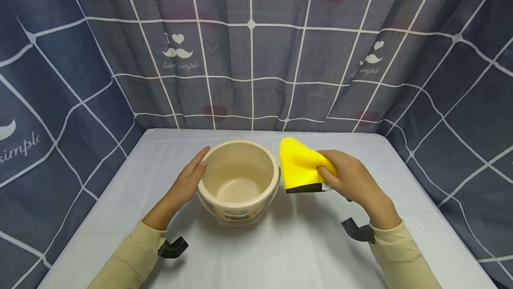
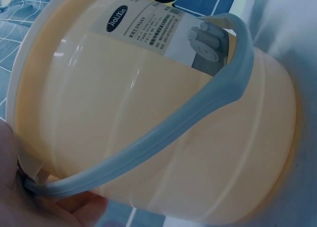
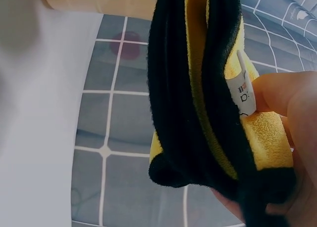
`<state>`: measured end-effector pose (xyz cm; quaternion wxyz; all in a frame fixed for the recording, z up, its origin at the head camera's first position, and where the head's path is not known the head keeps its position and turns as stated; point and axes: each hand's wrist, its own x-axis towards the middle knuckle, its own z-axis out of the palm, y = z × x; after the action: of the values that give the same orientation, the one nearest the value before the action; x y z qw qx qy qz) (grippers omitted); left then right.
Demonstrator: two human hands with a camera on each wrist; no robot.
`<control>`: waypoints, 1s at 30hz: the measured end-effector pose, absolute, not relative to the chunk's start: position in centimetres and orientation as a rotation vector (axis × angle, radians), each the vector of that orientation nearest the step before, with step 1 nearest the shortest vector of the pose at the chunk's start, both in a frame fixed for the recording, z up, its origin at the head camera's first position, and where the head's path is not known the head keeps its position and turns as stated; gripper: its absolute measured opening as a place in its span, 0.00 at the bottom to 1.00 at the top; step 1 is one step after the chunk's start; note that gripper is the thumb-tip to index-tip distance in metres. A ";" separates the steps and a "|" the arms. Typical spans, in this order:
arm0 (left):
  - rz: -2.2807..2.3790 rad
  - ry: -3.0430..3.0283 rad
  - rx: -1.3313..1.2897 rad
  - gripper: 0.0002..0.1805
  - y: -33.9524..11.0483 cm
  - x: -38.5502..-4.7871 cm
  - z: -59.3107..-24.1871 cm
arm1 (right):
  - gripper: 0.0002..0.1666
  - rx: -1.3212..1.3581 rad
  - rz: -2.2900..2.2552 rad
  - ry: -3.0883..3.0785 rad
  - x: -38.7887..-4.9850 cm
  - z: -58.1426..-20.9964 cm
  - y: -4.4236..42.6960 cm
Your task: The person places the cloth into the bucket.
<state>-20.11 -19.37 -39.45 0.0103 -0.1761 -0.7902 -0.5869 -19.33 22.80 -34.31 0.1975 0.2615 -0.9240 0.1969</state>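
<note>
Yellow cloth: pinched in the right grip (image 1: 349, 175), its folded body (image 1: 302, 166) jutting from between thumb and fingers towards the bucket; it is held above the tabletop (image 1: 240, 262), just beside the bucket's right side.
Right grip: grasping the cloth by one end, the thumb near a white tag (image 3: 242, 91).
Bucket: a cream bucket (image 1: 240, 164) stands on the tabletop between the two grips, its mouth facing up.
Left grip: laid against the bucket's left side (image 1: 186, 184), fingers extended along the outside and thumb at the rim.
Count: one cloth, one bucket with one visible handle (image 2: 163, 138) and one printed label (image 2: 143, 24), two grips, two beige sleeves (image 1: 128, 253), two black wrist pieces (image 1: 172, 248).
Handle: lowered along the bucket's near side.
Backdrop: grey-blue curtain (image 1: 272, 53) with white grid lines.
Hidden: most right fingers behind the cloth; part of the left fingers behind the bucket in the left wrist view.
Cut off: cloth and bucket at the top of the right wrist view; both sleeves at the head view's lower edge.
Hard to read: the label's print in the head view.
</note>
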 end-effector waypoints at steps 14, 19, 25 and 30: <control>-1.820 -2.482 -0.549 0.30 -19.4 -20.2 -39.5 | 0.20 0.763 0.561 -2.553 -19.5 -33.6 22.0; -1.815 -2.486 -0.548 0.30 -19.4 -20.2 -39.4 | 0.19 0.770 0.569 -2.551 -19.7 -33.5 21.7; -1.800 -2.490 -0.547 0.30 -19.4 -20.1 -39.3 | 0.20 0.798 0.583 -2.520 -19.8 -33.4 21.4; -1.796 -2.485 -0.544 0.30 -19.3 -20.2 -39.4 | 0.20 0.825 0.587 -2.496 -19.9 -33.1 20.9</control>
<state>-20.19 -19.35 -39.37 0.0135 -0.1747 -0.7979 -0.5767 -19.89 20.91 -33.06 0.2222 0.2987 -0.9035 0.2124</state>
